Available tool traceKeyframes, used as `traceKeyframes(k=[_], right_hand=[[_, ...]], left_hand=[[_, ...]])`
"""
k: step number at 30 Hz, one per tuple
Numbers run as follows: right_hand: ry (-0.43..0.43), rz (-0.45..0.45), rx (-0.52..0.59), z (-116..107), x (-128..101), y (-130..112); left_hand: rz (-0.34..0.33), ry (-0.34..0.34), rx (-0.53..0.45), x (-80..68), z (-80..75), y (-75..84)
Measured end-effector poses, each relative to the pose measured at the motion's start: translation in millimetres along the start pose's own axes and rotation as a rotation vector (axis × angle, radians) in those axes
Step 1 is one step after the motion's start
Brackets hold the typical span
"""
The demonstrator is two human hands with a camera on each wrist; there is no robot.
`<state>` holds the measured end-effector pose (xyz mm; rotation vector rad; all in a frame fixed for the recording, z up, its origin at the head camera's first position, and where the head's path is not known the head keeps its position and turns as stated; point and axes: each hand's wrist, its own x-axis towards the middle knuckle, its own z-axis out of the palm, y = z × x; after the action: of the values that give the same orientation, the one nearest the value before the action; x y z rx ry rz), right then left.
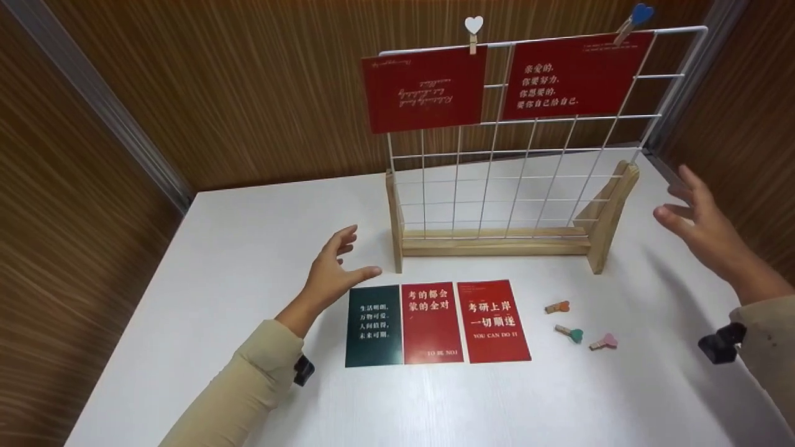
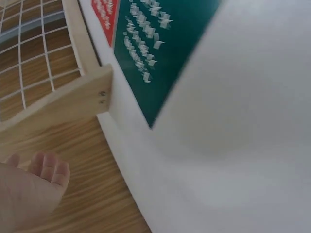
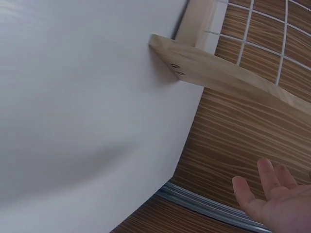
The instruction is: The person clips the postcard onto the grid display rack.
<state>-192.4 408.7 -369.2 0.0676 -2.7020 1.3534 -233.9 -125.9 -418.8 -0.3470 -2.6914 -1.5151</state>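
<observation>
My left hand hovers over the table by the left foot of the wire grid rack, thumb apart from the fingers and nothing held. Just below it lies a dark green card, beside a pinkish-red card and a bright red card. To the right of the rack my right hand is raised in the air, fingers spread and holding nothing. Two red cards hang on the grid: the left card under a white heart clothespin, the right card under a blue heart clothespin.
On the table right of the cards lie three small heart clothespins: an orange clothespin, a green clothespin and a pink clothespin. Wood-grain panels stand behind and at both sides of the white table.
</observation>
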Motion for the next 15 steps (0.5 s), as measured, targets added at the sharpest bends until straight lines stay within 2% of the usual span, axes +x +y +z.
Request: traceKeyframes(k=[6,15], right_hand=[[-0.078,0.012,0.005,8.2,-14.1,13.1],[-0.185,0.046,-0.052,21.0,-33.2,25.4]], left_hand=[[-0.109,-0.024,0.047,-10.8,-0.4,-18.9],[-0.152,-0.054,0.041,-24.6,0.5,-33.0]])
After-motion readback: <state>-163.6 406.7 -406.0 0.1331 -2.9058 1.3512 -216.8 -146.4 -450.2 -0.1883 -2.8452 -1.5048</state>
